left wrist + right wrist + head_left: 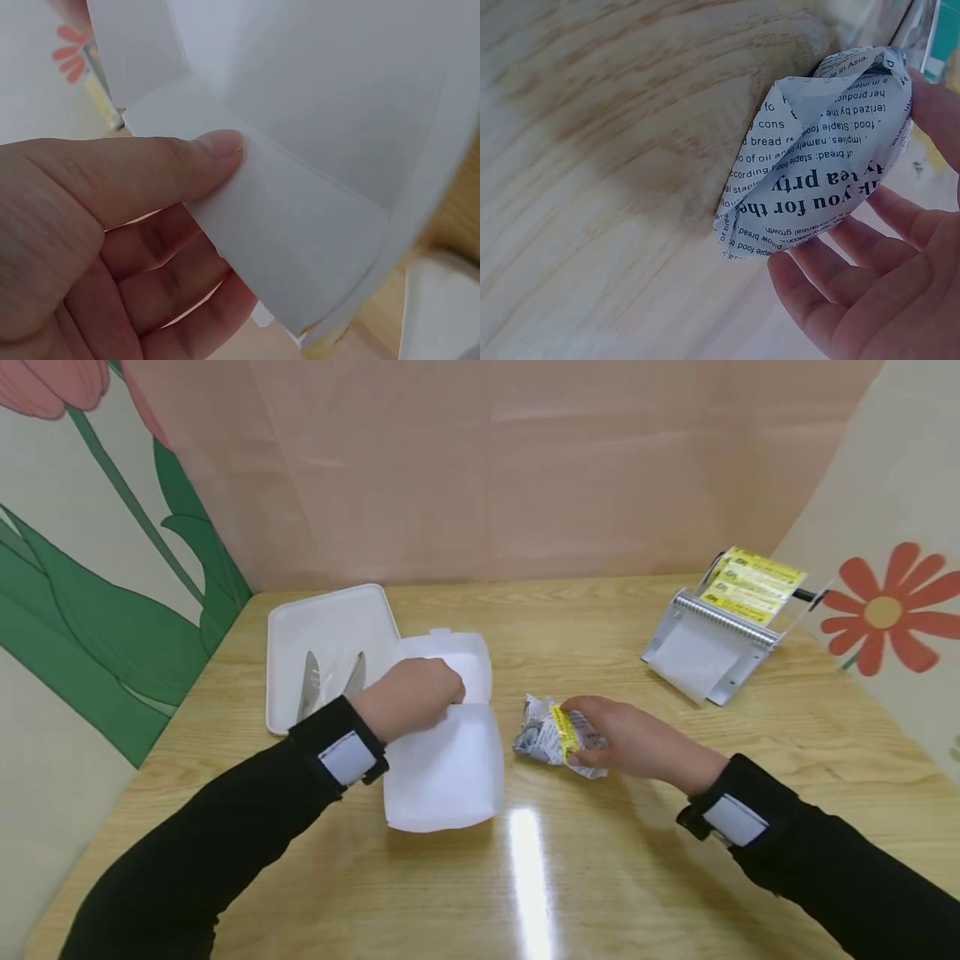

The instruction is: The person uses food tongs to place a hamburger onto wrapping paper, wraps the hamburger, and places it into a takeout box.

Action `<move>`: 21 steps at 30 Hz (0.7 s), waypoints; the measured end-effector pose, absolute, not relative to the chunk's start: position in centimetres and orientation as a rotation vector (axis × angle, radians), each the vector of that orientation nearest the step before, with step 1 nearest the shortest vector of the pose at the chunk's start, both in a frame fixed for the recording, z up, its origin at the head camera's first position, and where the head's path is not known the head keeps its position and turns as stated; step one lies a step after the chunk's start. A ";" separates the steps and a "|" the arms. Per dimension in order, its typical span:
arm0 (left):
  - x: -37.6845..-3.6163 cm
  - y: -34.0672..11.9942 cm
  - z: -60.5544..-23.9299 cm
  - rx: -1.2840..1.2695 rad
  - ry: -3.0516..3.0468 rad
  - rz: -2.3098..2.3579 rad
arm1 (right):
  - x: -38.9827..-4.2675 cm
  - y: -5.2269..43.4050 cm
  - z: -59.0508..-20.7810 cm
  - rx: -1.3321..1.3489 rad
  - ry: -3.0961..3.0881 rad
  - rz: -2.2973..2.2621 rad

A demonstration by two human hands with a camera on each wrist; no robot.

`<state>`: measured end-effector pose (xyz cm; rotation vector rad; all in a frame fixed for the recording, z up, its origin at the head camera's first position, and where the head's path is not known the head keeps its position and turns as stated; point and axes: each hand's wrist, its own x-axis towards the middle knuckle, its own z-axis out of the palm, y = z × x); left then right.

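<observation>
A white clamshell takeaway box (446,781) stands with its lid up in the middle of the table. My left hand (416,693) pinches a wall of it; in the left wrist view the thumb (217,146) presses one face while the other fingers curl behind. To the right of the box is a small crumpled parcel (538,735) wrapped in newspaper-print paper, with a yellow label (564,735) across it. My right hand (637,735) grips the parcel's right side, thumb and fingers around it. What the wrapping (817,161) contains is hidden.
Behind the box on the left, a white tray (330,610) holds two shiny metal pieces, perhaps tongs or blades, partly hidden by the left arm. At the back right stands a metal dispenser (712,647) with a roll of yellow labels (753,585). Wooden tabletop (600,635) lies between.
</observation>
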<state>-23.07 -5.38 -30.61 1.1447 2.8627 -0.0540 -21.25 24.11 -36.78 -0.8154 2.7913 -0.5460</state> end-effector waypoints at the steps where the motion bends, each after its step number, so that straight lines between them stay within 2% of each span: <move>1: -23.1 -5.0 -31.0 1.153 2.851 -0.058 | -21.2 24.2 -36.8 -0.813 2.793 -0.547; 10: -23.6 -1.9 -33.4 1.143 2.771 -0.074 | -20.9 25.6 -36.9 -0.801 2.829 -0.529; 21: -24.6 -0.5 -35.0 1.117 2.753 -0.060 | -21.0 26.7 -36.5 -0.778 2.836 -0.519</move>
